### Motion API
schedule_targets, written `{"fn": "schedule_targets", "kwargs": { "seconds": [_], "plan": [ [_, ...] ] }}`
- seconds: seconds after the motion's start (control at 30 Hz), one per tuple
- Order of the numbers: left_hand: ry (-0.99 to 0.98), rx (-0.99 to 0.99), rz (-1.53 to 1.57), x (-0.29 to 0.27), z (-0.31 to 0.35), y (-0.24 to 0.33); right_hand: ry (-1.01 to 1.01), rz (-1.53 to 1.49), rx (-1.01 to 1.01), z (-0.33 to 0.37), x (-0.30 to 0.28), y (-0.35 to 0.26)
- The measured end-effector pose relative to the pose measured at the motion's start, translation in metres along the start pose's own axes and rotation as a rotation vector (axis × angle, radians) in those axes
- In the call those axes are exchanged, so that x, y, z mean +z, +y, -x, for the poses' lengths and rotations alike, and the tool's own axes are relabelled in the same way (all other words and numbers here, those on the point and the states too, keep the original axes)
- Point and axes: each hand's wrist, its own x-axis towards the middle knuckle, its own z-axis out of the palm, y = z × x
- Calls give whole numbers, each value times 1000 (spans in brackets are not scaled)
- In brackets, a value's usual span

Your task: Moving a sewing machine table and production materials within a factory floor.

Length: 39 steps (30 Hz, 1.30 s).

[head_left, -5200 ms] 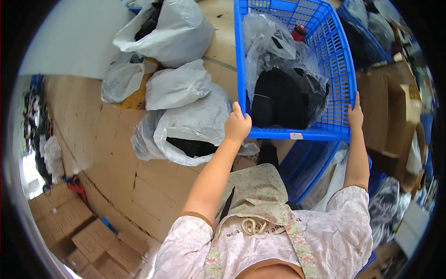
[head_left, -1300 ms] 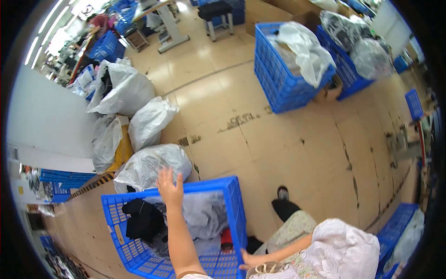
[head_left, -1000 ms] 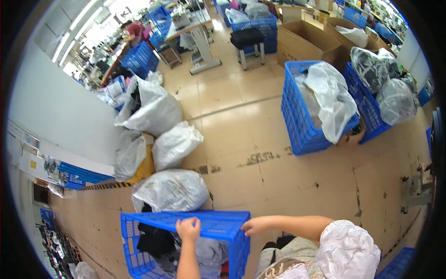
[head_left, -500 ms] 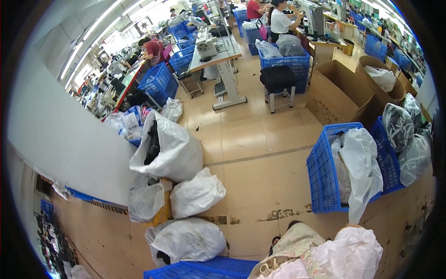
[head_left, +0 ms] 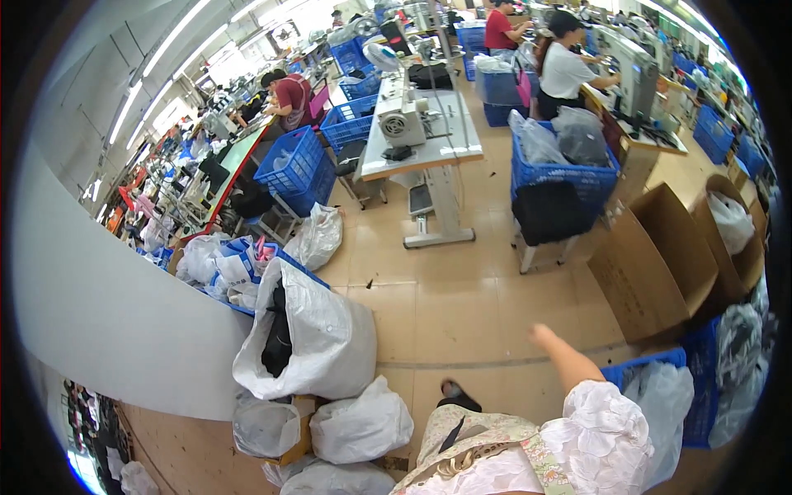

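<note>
My right hand (head_left: 542, 334) reaches forward over the tiled floor, at the end of a bare forearm and a puffy pale pink sleeve (head_left: 601, 441). It is small and smeared by motion, so its fingers cannot be made out; nothing plainly hangs from it. Nearest to it are a blue plastic crate (head_left: 643, 360) with a clear plastic bag (head_left: 664, 404), behind and to its right, and a large open cardboard box (head_left: 631, 268) farther ahead. My left hand is out of view. Below, a patterned apron (head_left: 450, 429) covers my front, and one foot in a dark shoe (head_left: 458, 396) steps forward.
White sacks (head_left: 330, 330) are piled at the left beside a white wall (head_left: 124, 305). Ahead stand a sewing machine table (head_left: 454, 132), a black-topped stool (head_left: 551, 213) and a blue crate of bags (head_left: 569, 177). Several people work at machines farther off.
I have moved forward: the machine table, stool and boxes look nearer, and the right-hand crate has slid down the view. My right forearm has come out in front, and a foot now shows.
</note>
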Motion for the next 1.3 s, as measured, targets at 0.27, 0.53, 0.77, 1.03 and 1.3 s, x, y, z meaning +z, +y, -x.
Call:
{"fn": "schedule_targets", "kwargs": {
  "seconds": [0.27, 0.53, 0.77, 1.03, 1.3],
  "plan": [
    [-170, -217, 146, -35, -274, -18, 97, -105, -186, -244, -123, -206],
    [-181, 86, 739, -318, -664, 183, -265, -459, 821, -202, -120, -163],
    [-472, -193, 1005, -309, -834, 241, 49, -1117, 554, -457, -202, -332],
    [-1083, -172, 1547, -296, -967, 489, 868, -1987, 415, -606, -262, -328],
    [-716, -506, 2375, -300, -968, 573, 749, -2324, 272, -597, -290, -342]
  ]
}}
